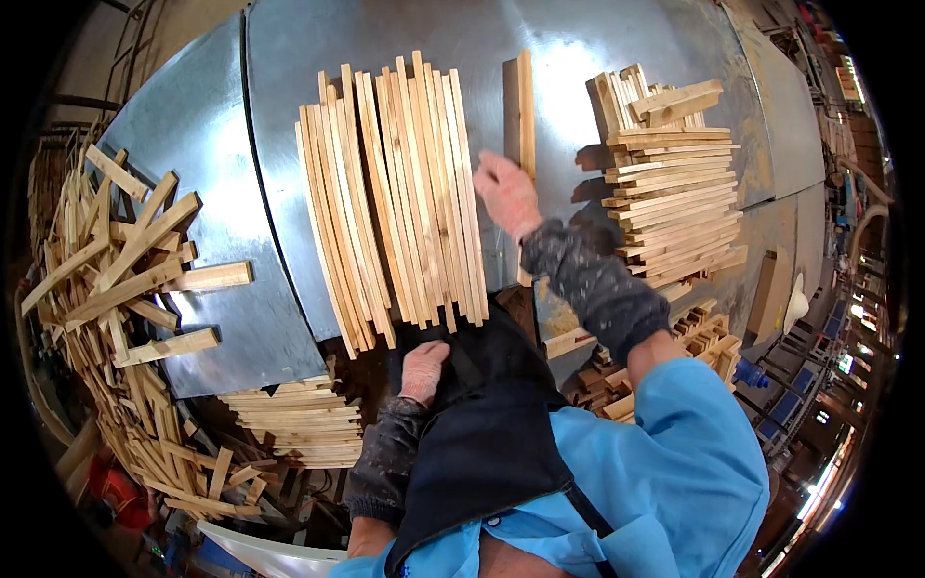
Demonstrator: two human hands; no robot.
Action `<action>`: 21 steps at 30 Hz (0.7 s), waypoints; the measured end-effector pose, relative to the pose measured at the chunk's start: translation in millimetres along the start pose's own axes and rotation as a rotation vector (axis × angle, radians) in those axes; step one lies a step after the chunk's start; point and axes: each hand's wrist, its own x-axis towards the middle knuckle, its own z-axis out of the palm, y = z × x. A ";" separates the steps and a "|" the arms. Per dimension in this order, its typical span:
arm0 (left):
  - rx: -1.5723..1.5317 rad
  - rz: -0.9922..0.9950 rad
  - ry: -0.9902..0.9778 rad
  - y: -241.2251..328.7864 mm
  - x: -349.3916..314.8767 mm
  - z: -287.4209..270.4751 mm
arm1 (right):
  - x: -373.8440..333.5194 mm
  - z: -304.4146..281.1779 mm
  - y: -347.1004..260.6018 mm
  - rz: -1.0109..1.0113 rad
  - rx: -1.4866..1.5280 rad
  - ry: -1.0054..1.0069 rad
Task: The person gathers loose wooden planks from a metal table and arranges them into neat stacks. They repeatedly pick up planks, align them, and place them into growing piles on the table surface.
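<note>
Just right of the wooden slats (434, 193), your right hand (509, 196) has fingers half open, holding nothing visible; at their near end, your left hand (422, 372) is curled, hold undeterminable.

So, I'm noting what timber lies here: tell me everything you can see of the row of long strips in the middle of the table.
The row of long strips looks like bare, pale yellowish wood with some darker grain. The narrow pieces lie side by side on the grey metal table, running away from the person, their ends uneven. A dark gap sets off the leftmost ones. The right hand is beside the row's right edge; whether they touch is unclear.
</note>
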 end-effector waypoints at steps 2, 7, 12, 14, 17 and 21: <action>0.053 0.046 -0.105 4.8 -5.4 9.1 | 42.9 -5.4 -6.5 0.005 -0.105 -0.047; -0.039 -0.057 -0.168 15.1 -7.5 27.8 | 122.3 13.3 -30.0 -0.022 -0.225 0.001; -0.181 0.011 -0.190 7.4 -1.3 34.2 | 121.7 15.8 -36.4 0.172 -0.172 -0.082; -0.125 0.055 -0.143 6.8 -0.9 33.9 | 98.8 13.8 -32.6 0.222 -0.101 -0.133; -0.004 0.104 -0.161 13.7 -9.3 25.6 | 54.0 8.1 -18.8 0.249 0.001 -0.205; -0.014 0.019 -0.120 33.2 -30.0 -9.6 | 2.3 15.4 12.2 0.321 0.072 -0.250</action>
